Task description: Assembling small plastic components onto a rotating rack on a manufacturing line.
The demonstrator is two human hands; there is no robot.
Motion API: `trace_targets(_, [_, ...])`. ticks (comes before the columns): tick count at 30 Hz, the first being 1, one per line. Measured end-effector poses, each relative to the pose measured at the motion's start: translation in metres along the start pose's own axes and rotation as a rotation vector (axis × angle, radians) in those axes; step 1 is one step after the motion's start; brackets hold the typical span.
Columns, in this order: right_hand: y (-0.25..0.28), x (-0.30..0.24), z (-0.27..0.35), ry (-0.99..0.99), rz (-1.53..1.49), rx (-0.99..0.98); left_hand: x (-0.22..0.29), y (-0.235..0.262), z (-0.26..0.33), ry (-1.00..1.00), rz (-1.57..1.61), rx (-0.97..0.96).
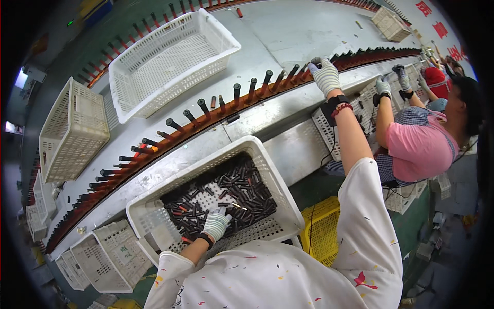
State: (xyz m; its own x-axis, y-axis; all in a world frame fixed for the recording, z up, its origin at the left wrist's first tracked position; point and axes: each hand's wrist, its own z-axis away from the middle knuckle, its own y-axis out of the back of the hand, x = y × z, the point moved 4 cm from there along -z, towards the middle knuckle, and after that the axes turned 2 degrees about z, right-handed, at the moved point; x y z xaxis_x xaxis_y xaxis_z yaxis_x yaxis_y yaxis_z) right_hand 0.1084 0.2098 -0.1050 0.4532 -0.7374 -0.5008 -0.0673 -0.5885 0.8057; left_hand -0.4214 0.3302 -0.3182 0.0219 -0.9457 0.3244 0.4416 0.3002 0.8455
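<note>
My left hand (216,224), in a striped knit glove with grey fingertips, reaches down into a white plastic basket (284,207). Its fingertips touch a loose heap of small dark tubes (250,193), with a few reddish ones among them. Whether the fingers hold one is hidden. A shiny light-coloured piece lies in the heap beside them. Up and to the right, my right hand (326,77), gloved alike, is closed at the row of upright pegs, its fingers around the top of a black tube (315,61). Similar black tubes (236,93) stand along the curved reddish-brown rail (206,122).
A large white basket (175,67) and a smaller one (72,134) rest on the metal table beyond the rail. More baskets (105,260) stand at lower left, and a yellow basket (320,232) sits below. A co-worker in pink (419,147) works close on the right.
</note>
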Motion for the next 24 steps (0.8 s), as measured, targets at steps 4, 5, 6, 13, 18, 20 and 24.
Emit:
trace_targets(4, [-0.014, -0.028, -0.008, -0.012, 0.216, -0.144, 0.003, 0.002, -0.005, 0.005, -0.021, -0.13])
trace_targets(5, [-0.019, -0.035, -0.005, -0.01, 0.217, -0.142, 0.004, 0.001, -0.007, 0.002, -0.034, -0.157])
trace_targets(6, [-0.027, -0.042, -0.003, 0.032, 0.326, -0.14, 0.004, 0.003, -0.009, -0.015, -0.006, -0.161])
trace_targets(13, [-0.045, -0.075, 0.034, -0.142, 0.268, -0.197, -0.028, 0.008, -0.006, 0.326, 0.559, -0.066])
trace_targets(18, [-0.025, -0.141, 0.165, 0.171, -0.063, -0.437, -0.055, 0.04, -0.005, 0.39, 1.857, 0.011])
trace_targets(20, [-0.025, -0.18, 0.239, 0.253, -0.336, -0.764, -0.034, 0.094, 0.001, 0.067, 2.155, 0.028])
trace_targets(24, [-0.02, -0.202, 0.314, 0.442, -0.518, -0.795, 0.011, 0.16, 0.002, -0.153, 2.346, -0.147])
